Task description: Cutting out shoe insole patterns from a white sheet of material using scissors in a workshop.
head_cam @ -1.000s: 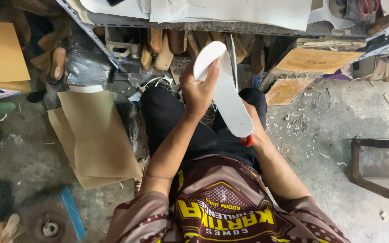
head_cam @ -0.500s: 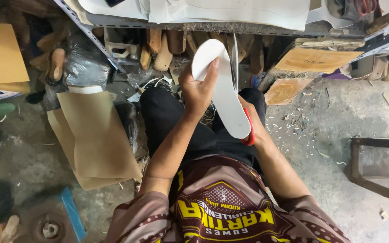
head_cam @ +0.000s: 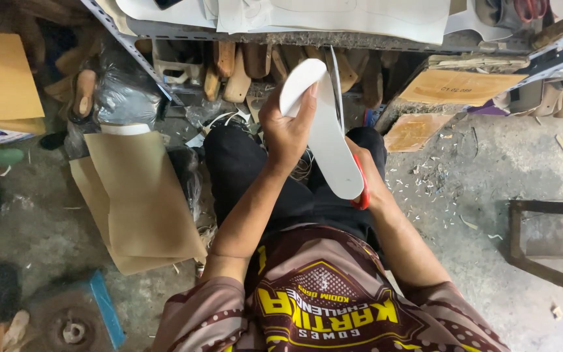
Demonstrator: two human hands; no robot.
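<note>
Gripped near its upper end by the left hand (head_cam: 289,127), fingers curled over the edge, a white shoe insole (head_cam: 324,130) slants through the frame's centre above the lap. Just right, the right hand (head_cam: 366,176) closes around red-handled scissors (head_cam: 363,186), blade rising beside the insole. Brown cardboard sheets (head_cam: 141,195) lie lower left; the concrete floor (head_cam: 477,189) at right carries scattered trimmings.
</note>
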